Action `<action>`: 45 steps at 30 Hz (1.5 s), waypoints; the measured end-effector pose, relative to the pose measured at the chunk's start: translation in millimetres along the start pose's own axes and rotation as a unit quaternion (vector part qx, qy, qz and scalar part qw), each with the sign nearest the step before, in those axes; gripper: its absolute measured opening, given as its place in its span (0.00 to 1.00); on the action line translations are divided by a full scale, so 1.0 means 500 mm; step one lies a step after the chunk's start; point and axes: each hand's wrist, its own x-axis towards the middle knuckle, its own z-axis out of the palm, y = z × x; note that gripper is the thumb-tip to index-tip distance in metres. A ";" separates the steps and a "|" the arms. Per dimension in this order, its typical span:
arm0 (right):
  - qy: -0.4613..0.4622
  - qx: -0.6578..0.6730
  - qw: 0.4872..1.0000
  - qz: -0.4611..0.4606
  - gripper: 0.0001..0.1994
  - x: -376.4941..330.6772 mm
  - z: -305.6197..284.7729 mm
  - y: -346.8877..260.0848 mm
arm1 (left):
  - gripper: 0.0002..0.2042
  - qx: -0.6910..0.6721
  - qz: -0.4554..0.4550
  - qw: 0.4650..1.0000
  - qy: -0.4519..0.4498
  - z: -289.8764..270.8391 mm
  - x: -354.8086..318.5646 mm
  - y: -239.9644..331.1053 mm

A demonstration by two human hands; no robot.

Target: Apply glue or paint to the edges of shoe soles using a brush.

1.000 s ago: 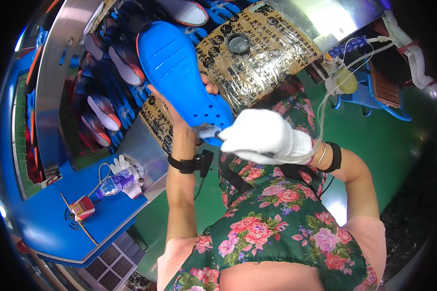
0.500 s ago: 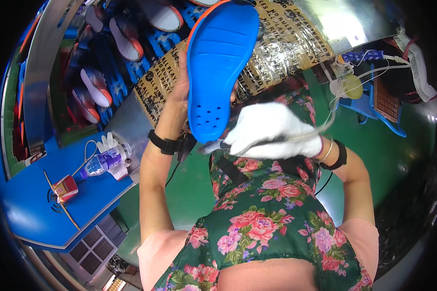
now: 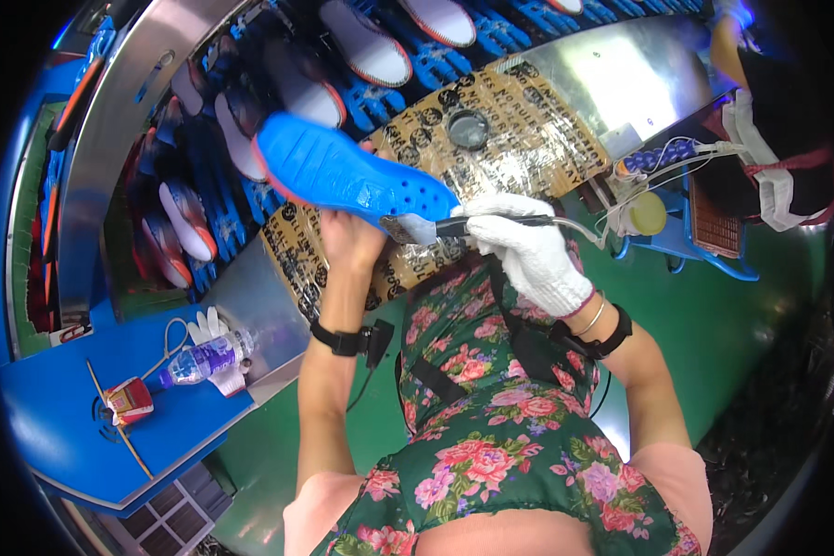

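A blue shoe insole (image 3: 343, 174) with small holes at its heel end lies tilted above the tape-covered cardboard. My bare left hand (image 3: 352, 239) holds it from beneath, some fingers hidden by it. My right hand (image 3: 531, 248), in a white knit glove, is closed round the black handle of a brush (image 3: 415, 229). The brush's flat, pale head touches or nearly touches the heel-end edge of the insole. From the handle a thin clear hose (image 3: 579, 232) runs off to the right.
Behind, shoe uppers (image 3: 366, 46) with white undersides sit on blue holders. A small round dish (image 3: 468, 130) stands on the cardboard (image 3: 528, 139). A bottle (image 3: 204, 360), a glove (image 3: 229, 377) and a red box (image 3: 128, 400) lie on the blue table (image 3: 56, 417). A co-worker's arm (image 3: 730, 56) shows far right.
The insole has swung from upright to slanting, its toe end now toward the left. The brush has moved up with my right hand along the heel end. The dish has come into view.
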 end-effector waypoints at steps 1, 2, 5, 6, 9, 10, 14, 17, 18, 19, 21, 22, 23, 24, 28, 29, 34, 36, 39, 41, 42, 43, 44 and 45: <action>0.001 0.016 1.000 -0.004 0.09 0.008 -0.012 0.015 | 0.30 -0.112 0.037 0.992 0.054 0.018 -0.012 -0.001; 0.000 0.031 0.999 -0.007 0.10 0.014 -0.024 0.028 | 0.31 -0.117 0.088 0.988 0.054 -0.008 -0.028 0.005; 0.033 0.058 0.997 0.027 0.10 0.016 -0.028 0.044 | 0.35 -0.087 0.066 0.981 0.161 -0.042 -0.127 0.021; 0.037 0.059 0.997 0.030 0.10 0.019 -0.032 0.050 | 0.35 -0.088 0.064 0.982 0.157 -0.024 -0.151 0.018; 0.037 0.056 0.997 0.032 0.11 0.021 -0.020 0.057 | 0.42 0.050 -0.092 0.994 0.012 0.025 -0.218 0.007; 0.015 0.050 0.998 0.026 0.11 0.023 -0.019 0.054 | 0.44 -0.039 -0.131 0.989 0.058 0.024 -0.233 -0.005; -0.015 -0.004 1.000 -0.018 0.12 0.028 0.002 0.039 | 0.47 -0.137 -0.146 0.976 0.080 0.034 -0.241 -0.080; -0.032 -0.078 0.991 -0.107 0.11 0.023 0.034 -0.013 | 0.48 -0.085 -0.119 0.987 0.060 0.075 -0.213 -0.129; -0.027 -0.132 0.981 -0.136 0.11 0.018 0.042 -0.034 | 0.49 -0.067 -0.126 0.989 0.046 0.085 -0.202 -0.140; -0.028 -0.132 0.981 -0.138 0.11 0.017 0.044 -0.053 | 0.51 -0.050 -0.134 0.989 0.030 0.091 -0.193 -0.151; -0.071 -0.332 0.880 -0.332 0.12 0.018 0.047 -0.087 | 0.52 -0.115 -0.139 0.983 0.013 0.102 -0.178 -0.169; -0.060 -0.339 0.873 -0.344 0.12 0.014 0.055 -0.099 | 0.54 -0.182 -0.145 0.973 -0.003 0.107 -0.173 -0.176; -0.061 -0.338 0.873 -0.346 0.12 0.014 0.062 -0.108 | 0.54 -0.180 -0.144 0.973 -0.004 0.111 -0.169 -0.181; -0.061 -0.343 0.859 -0.377 0.11 0.017 0.069 -0.116 | 0.55 -0.185 -0.147 0.972 0.002 0.115 -0.165 -0.184; -0.070 -0.417 0.765 -0.486 0.11 0.034 0.093 -0.148 | 0.53 -0.197 -0.121 0.973 -0.008 0.113 -0.165 -0.209; -0.083 -0.454 0.710 -0.532 0.11 0.036 0.097 -0.155 | 0.52 -0.222 -0.106 0.969 -0.010 0.111 -0.168 -0.210; -0.101 -0.535 0.629 -0.556 0.16 0.013 0.107 -0.136 | 0.48 0.117 -0.092 0.981 0.121 0.111 -0.176 -0.191; -0.116 -0.517 0.641 -0.556 0.15 0.013 0.112 -0.110 | 0.46 0.130 -0.082 0.978 0.142 0.103 -0.173 -0.184; -0.124 -0.476 0.700 -0.518 0.13 -0.009 0.117 -0.110 | 0.42 0.051 -0.050 0.993 0.096 0.076 -0.180 -0.191; -0.114 -0.383 0.816 -0.419 0.11 -0.003 0.103 -0.112 | 0.40 -0.048 -0.031 0.997 0.055 0.052 -0.168 -0.191; -0.071 -0.377 0.826 -0.412 0.09 -0.006 0.104 -0.117 | 0.40 -0.082 -0.033 0.995 0.036 0.040 -0.166 -0.192; -0.029 -0.398 0.798 -0.452 0.09 0.000 0.102 -0.112 | 0.40 -0.117 -0.034 0.992 0.017 0.027 -0.164 -0.192; -0.037 -0.427 0.770 -0.473 0.10 0.002 0.100 -0.113 | 0.39 -0.099 -0.040 0.994 0.006 0.015 -0.167 -0.184; -0.046 -0.455 0.740 -0.492 0.11 0.003 0.097 -0.115 | 0.39 -0.099 -0.042 0.994 0.008 0.022 -0.162 -0.177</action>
